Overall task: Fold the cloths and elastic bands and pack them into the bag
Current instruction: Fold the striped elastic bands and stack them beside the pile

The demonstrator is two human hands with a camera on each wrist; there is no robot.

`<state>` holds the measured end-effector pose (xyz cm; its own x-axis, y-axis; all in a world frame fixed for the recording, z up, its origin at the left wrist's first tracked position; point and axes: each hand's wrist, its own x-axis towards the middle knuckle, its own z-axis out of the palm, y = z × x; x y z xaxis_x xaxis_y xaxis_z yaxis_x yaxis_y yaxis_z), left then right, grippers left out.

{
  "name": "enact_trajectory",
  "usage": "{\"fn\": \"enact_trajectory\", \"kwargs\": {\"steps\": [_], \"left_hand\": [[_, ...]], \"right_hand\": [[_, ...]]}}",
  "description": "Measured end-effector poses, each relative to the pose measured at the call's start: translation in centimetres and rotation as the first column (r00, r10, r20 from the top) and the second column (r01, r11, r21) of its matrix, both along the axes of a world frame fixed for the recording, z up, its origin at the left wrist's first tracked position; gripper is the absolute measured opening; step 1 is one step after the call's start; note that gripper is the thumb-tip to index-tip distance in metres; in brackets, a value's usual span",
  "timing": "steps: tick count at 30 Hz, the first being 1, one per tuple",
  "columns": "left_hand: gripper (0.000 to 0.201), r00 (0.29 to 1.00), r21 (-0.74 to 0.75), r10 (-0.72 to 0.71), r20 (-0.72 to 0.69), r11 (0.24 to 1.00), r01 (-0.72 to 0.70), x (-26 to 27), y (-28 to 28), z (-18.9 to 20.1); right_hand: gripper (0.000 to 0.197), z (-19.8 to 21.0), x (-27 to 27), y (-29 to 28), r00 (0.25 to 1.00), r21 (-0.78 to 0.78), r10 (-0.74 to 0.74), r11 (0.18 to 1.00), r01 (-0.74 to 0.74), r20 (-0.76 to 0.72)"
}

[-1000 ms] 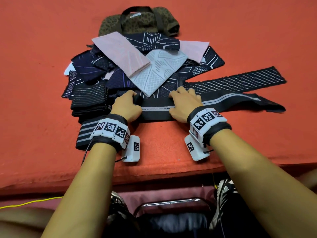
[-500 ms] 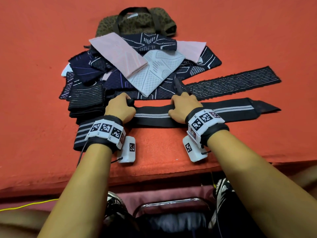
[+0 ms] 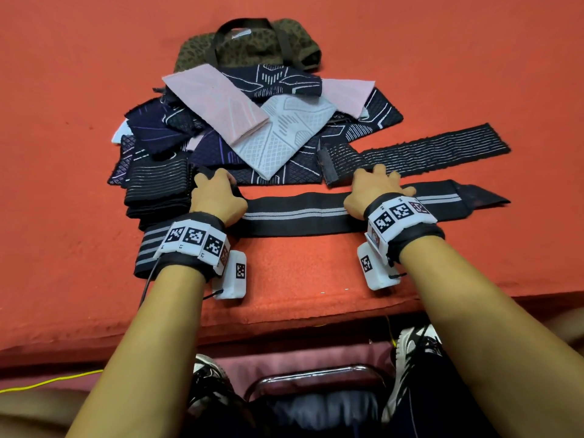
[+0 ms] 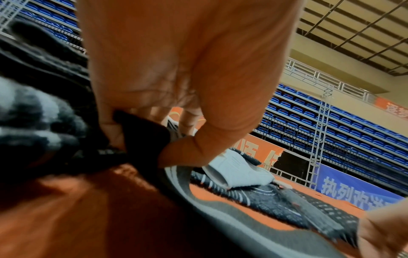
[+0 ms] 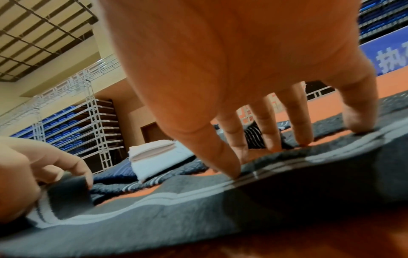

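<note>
A long black elastic band with a grey centre stripe [image 3: 300, 216] lies flat across the orange table near its front edge. My left hand [image 3: 218, 194] pinches the band's left end [image 4: 141, 137] between thumb and fingers. Further right, my right hand [image 3: 376, 188] presses straight, spread fingers [image 5: 234, 167] down on the band [image 5: 154, 218]. Behind lies a pile of pink, white and navy cloths [image 3: 252, 131]. The olive patterned bag [image 3: 252, 42] with dark handles sits at the far end, partly under the pile.
A second black band with thin white lines [image 3: 426, 153] lies behind my right hand, one end curled up. Folded dark bands [image 3: 158, 188] are stacked left of my left hand, a grey-striped one [image 3: 151, 248] under the wrist. The table edge [image 3: 284, 324] is close.
My right hand has slid right along the striped band and its fingers have spread flat. The band now lies nearer the front edge and straighter. The left hand still holds its end.
</note>
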<state>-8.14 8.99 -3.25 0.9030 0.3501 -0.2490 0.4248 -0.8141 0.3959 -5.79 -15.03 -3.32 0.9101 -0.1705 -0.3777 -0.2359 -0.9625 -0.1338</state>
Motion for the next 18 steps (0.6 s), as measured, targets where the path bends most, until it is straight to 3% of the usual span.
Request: {"fn": "enact_trajectory", "kwargs": {"steps": [6,10,14,18], "left_hand": [[0.062,0.992,0.11,-0.123,0.031,0.987,0.118,-0.2,-2.8,0.4],[0.058,0.952,0.172,-0.3,0.052,0.942,0.287,-0.1,-5.1,0.3],[0.041,0.843,-0.009,-0.537,0.035,0.843,0.537,-0.1,-7.5,0.3],[0.045,0.787,-0.044,-0.617,-0.011,0.787,0.616,-0.4,-9.0,-0.2]], "right_hand": [[0.058,-0.2,0.2,-1.5,0.995,-0.006,-0.095,0.995,0.095,-0.013],[0.063,-0.5,0.5,-2.6,0.987,-0.012,-0.162,0.987,0.162,-0.014],[0.066,-0.7,0.7,-4.1,0.977,-0.023,-0.213,0.977,0.213,-0.021],[0.069,-0.9,0.6,-4.9,0.967,-0.028,-0.254,0.967,0.254,-0.03]]}}
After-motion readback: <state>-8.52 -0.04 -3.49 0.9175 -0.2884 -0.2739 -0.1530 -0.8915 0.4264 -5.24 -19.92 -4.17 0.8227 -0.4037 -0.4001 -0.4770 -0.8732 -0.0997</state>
